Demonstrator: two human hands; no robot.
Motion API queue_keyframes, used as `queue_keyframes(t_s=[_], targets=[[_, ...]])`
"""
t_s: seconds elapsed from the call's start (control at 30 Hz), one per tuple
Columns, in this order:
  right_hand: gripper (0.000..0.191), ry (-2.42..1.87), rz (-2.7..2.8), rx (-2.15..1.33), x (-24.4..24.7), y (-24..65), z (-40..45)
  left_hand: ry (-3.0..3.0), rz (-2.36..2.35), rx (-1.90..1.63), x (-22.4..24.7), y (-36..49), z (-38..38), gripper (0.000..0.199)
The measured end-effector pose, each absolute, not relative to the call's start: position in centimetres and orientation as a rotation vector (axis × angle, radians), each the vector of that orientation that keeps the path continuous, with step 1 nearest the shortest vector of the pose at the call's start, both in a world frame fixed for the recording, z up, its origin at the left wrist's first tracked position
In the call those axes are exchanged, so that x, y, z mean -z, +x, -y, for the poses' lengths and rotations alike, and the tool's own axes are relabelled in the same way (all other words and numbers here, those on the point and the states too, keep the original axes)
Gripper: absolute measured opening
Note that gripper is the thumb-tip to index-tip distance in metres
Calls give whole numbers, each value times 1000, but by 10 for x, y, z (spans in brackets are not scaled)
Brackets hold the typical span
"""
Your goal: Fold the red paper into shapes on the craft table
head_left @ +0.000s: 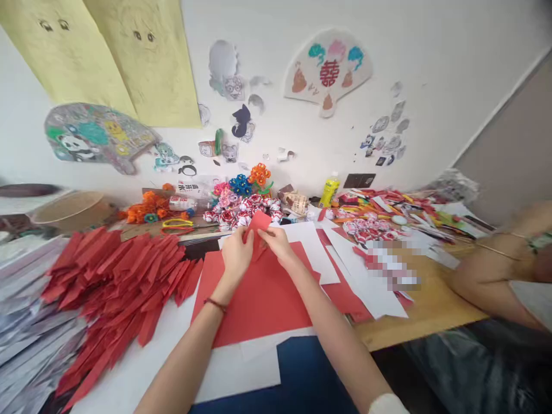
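Between my two hands is a small folded piece of red paper (pixel 260 221), raised above a large red sheet (pixel 267 299). The fingers of my left hand (pixel 238 248) pinch its left side. On its right edge, the fingers of my right hand (pixel 277 242) are closed too. White paper (pixel 241 371) shows under the near edge of the red sheet. To the left lies a big heap of folded red paper strips (pixel 125 270), with many white strips (pixel 34 328) beside it.
Red-and-white paper flowers (pixel 241 210) and a yellow bottle (pixel 330 191) stand along the wall. Yellow-handled scissors (pixel 177 224) lie behind the red heap. White sheets (pixel 362 282) and scraps cover the right side. Another person's arm (pixel 487 276) rests at the right edge.
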State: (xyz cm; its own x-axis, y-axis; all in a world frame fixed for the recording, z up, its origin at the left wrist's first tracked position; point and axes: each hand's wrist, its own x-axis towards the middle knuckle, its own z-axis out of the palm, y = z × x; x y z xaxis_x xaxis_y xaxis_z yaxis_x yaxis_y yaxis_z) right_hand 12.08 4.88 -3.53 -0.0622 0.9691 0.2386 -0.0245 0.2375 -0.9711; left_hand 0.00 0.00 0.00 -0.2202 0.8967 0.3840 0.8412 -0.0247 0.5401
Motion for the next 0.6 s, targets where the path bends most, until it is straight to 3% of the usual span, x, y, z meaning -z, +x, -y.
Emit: queue_keyframes(t_s=[0.23, 0.4, 0.6], targets=[[34, -1019, 1311, -975, 37, 124, -50, 2227, -2317, -905, 4, -1, 6, 39], [37, -1052, 1223, -987, 38, 126, -51, 2675, -2081, -855, 15, -7, 4, 48], [45, -953, 1259, -1002, 34, 128, -51, 2812, -1910, -929, 20, -8, 0, 46]])
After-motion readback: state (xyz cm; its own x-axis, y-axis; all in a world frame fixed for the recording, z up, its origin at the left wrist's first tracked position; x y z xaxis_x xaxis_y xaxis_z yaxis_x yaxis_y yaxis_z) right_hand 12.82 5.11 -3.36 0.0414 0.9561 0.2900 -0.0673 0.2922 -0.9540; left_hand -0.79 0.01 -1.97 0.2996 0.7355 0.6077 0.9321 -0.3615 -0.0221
